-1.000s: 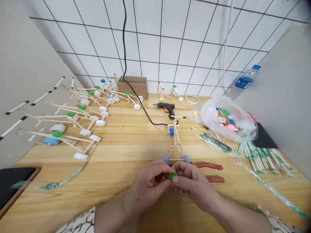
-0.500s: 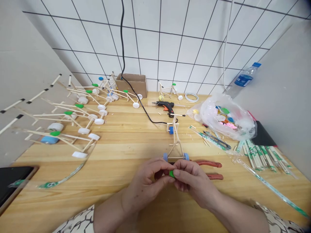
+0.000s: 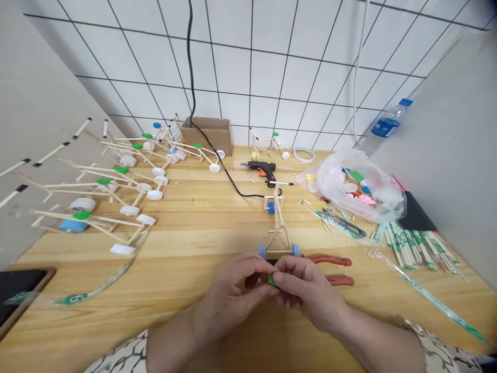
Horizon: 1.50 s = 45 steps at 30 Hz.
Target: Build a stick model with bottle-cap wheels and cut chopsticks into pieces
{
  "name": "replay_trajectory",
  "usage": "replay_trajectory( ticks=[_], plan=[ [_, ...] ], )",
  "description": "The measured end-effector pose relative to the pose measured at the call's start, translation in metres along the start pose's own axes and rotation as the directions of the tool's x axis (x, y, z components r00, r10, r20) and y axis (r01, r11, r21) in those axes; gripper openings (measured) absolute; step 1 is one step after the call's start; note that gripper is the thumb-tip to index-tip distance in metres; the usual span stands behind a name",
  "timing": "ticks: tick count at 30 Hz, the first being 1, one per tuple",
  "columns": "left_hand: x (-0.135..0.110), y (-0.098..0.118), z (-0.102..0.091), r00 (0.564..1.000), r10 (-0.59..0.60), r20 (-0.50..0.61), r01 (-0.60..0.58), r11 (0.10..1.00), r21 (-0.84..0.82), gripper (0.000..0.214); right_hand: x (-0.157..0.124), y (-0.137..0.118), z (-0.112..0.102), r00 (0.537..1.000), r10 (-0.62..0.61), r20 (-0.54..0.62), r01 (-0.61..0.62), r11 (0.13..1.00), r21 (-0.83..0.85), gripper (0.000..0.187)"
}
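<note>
Both my hands meet at the near middle of the wooden table point(image 3: 194, 248). My left hand point(image 3: 236, 295) and my right hand point(image 3: 303, 292) pinch a small green bottle cap point(image 3: 272, 280) between their fingertips; most of the cap is hidden by fingers. Just beyond my fingers stands a chopstick tricycle frame point(image 3: 277, 228) with blue cap wheels. Red-handled pliers point(image 3: 334, 269) lie right behind my right hand.
Several finished stick models with white and green caps point(image 3: 128, 186) fill the left side. A black glue gun point(image 3: 262, 168) and its cord lie mid-table before a cardboard box point(image 3: 212, 133). A plastic bag of caps point(image 3: 353, 189), scissors point(image 3: 344, 221), wrapped chopsticks point(image 3: 411, 246), a water bottle point(image 3: 382, 129) sit right. A phone point(image 3: 17, 290) lies near left.
My fingers have turned the green cap slightly, so less of it shows. The view has drifted a little; nothing else on the table has moved.
</note>
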<state>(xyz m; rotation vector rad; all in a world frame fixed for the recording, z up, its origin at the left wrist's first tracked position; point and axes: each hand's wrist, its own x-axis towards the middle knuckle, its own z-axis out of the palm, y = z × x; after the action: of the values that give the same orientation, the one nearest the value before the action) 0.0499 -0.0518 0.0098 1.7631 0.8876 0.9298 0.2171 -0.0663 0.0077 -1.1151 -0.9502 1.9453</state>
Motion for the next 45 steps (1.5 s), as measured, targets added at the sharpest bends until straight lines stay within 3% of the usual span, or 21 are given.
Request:
replay_trajectory(
  ticks=[8,16,31,45],
  plan=[
    [-0.0003,-0.0038,0.0009,0.999,-0.037,-0.017,0.037,0.999,-0.031,0.011,0.0021,-0.0003,0.0019,1.0,-0.014,-0.001,0.014,1.0,-0.013,0.028],
    [0.0003,-0.0027,0.0008,0.993,-0.071,-0.096,0.049,0.975,-0.215,0.009,0.001,-0.0028,-0.0002,1.0,-0.007,-0.005,0.007,0.999,0.035,0.029],
    [0.0012,-0.0004,0.0007,0.994,-0.104,0.032,0.108,0.973,-0.205,0.008,0.0002,-0.0005,0.0003,1.0,0.028,0.007,-0.028,1.0,0.004,0.022],
    [0.0003,0.0011,-0.0013,0.988,-0.154,0.003,0.15,0.958,-0.243,0.005,-0.0015,-0.0047,0.0015,1.0,0.024,-0.003,-0.024,0.998,0.053,0.026]
  ],
)
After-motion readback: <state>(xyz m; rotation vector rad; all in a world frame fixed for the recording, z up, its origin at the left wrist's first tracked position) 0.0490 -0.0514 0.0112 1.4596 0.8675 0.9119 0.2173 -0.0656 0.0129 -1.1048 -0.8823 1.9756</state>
